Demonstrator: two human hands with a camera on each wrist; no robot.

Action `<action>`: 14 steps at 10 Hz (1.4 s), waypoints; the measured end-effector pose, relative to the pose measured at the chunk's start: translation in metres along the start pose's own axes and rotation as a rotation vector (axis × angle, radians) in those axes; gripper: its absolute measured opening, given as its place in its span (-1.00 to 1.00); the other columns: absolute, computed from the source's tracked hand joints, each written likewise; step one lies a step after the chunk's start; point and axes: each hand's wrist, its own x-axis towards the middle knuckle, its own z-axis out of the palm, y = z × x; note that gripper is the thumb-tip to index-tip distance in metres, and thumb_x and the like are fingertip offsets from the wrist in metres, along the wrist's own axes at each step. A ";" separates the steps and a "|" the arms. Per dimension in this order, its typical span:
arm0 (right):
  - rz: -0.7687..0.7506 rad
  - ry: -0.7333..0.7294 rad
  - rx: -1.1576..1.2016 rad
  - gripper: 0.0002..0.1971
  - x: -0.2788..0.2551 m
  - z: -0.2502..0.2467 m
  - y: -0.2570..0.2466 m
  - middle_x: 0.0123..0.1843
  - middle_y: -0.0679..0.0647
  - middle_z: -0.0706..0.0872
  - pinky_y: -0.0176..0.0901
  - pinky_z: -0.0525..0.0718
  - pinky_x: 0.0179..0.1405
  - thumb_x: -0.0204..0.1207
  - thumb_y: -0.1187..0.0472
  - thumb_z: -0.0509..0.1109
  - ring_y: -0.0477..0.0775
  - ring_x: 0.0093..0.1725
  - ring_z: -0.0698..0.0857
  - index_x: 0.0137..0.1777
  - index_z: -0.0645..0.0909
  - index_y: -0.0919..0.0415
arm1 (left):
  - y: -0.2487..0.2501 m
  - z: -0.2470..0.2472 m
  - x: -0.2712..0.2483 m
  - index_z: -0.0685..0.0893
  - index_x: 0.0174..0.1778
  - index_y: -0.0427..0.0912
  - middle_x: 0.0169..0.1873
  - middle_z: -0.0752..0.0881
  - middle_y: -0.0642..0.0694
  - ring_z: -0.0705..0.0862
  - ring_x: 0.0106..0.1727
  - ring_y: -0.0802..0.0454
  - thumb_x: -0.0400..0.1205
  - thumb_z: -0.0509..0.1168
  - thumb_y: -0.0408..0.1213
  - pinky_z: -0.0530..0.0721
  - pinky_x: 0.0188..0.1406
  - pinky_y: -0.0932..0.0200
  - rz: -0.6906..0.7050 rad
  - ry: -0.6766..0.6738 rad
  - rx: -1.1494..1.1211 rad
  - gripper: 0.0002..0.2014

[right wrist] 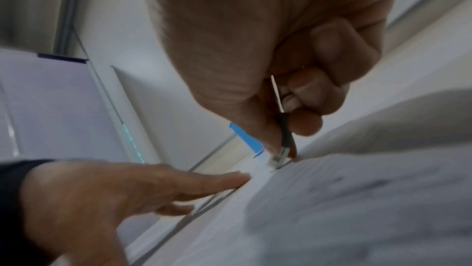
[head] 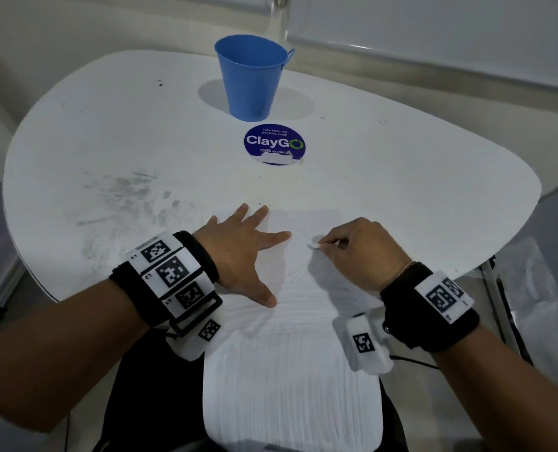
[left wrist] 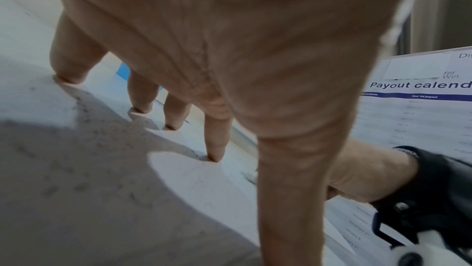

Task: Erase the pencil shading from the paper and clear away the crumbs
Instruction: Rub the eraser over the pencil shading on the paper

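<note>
Left hand spread flat on the paper, right hand beside it pinching a small white eraser against the paper, blue bucket well beyond the paper

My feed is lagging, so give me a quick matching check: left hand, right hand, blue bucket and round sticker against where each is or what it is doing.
1. left hand
2. right hand
3. blue bucket
4. round sticker

A. stands at the table's far edge
B. pinches the eraser
C. lies flat, fingers spread, on the paper
D. stuck on the table between bucket and paper

Pairs: 1-C, 2-B, 3-A, 4-D
</note>
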 end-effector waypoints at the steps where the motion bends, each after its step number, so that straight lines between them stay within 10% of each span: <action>1: -0.085 -0.032 -0.051 -0.80 -0.012 0.011 -0.012 -0.28 -0.09 0.79 -0.09 0.71 -0.10 0.60 0.16 0.36 0.02 -0.20 0.73 -0.09 0.83 0.09 | 0.001 0.000 0.000 -0.22 0.68 0.50 0.73 -0.41 0.10 -0.44 0.74 -0.03 0.33 0.46 0.49 -0.20 0.72 -0.33 0.003 0.002 0.007 0.17; 14: -0.007 -0.027 -0.131 -0.79 -0.006 0.002 -0.001 -0.15 -0.03 0.82 -0.07 0.70 -0.04 0.57 0.16 0.32 0.13 -0.09 0.74 -0.06 0.81 0.04 | 0.001 0.002 0.000 -0.22 0.67 0.53 0.72 -0.42 0.13 -0.45 0.73 0.00 0.33 0.47 0.48 -0.19 0.73 -0.34 -0.006 0.003 0.001 0.17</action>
